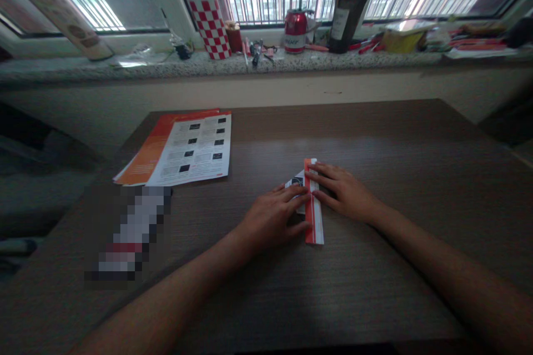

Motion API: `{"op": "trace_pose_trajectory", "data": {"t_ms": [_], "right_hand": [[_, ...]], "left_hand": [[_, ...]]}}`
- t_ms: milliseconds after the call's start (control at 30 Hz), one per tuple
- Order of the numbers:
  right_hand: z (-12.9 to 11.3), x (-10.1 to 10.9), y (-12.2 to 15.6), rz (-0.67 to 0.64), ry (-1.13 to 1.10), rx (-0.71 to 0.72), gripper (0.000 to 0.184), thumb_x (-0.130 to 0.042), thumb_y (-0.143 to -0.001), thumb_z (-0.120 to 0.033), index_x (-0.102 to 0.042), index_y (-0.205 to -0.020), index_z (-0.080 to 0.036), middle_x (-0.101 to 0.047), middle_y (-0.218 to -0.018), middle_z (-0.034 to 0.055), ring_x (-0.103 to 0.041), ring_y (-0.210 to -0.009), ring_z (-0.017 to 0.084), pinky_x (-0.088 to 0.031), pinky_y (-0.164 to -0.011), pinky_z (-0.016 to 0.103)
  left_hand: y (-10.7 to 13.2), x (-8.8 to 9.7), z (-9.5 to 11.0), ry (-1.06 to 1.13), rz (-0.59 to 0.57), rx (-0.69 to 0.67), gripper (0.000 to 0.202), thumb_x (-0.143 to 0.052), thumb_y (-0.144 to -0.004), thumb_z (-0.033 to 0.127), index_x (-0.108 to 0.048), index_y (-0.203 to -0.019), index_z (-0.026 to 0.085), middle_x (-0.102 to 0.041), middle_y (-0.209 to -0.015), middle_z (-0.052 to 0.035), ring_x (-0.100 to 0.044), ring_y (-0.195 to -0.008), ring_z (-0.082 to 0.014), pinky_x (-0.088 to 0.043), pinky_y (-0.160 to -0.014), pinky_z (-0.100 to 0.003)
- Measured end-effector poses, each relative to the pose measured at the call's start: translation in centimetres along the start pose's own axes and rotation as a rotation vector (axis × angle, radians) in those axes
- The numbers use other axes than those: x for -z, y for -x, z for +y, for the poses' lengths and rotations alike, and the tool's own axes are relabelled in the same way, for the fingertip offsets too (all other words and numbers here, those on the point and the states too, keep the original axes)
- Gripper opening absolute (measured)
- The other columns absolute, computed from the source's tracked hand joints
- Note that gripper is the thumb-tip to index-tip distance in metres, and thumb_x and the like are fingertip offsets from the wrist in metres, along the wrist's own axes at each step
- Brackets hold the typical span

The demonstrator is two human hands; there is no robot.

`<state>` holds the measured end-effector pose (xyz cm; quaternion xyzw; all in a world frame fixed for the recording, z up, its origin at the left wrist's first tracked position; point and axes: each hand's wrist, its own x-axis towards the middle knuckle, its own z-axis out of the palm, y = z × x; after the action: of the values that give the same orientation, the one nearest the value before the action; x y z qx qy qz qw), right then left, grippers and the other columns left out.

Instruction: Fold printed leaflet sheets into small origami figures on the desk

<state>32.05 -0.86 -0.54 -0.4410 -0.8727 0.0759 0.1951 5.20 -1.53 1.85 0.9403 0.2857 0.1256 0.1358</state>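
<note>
A small folded piece of red and white paper lies near the middle of the brown table. My left hand rests on its left side, fingers stretched flat across it. My right hand presses on its right edge with the fingers laid out flat. Both hands touch the paper; part of it is hidden under the fingers.
A stack of orange and white leaflets lies at the table's far left. A blurred-out object sits in front of it. The windowsill behind holds a red can, a dark cup, a checkered container and small clutter.
</note>
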Motion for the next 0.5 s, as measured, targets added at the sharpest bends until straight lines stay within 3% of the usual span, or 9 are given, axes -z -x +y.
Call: {"op": "trace_pose_trajectory", "data": {"t_ms": [500], "right_hand": [[0.18, -0.20, 0.09, -0.006, -0.003, -0.008, 0.052, -0.054, -0.108, -0.042, -0.050, -0.159, -0.031, -0.050, -0.164, 0.0110, -0.045, -0.152, 0.033, -0.040, -0.122, 0.060]], "left_hand": [[-0.57, -0.12, 0.59, -0.026, 0.065, 0.051, 0.043, -0.061, -0.106, 0.042, -0.060, -0.145, 0.024, -0.064, -0.147, -0.0070, -0.060, -0.134, -0.0278, -0.046, -0.118, -0.049]]}}
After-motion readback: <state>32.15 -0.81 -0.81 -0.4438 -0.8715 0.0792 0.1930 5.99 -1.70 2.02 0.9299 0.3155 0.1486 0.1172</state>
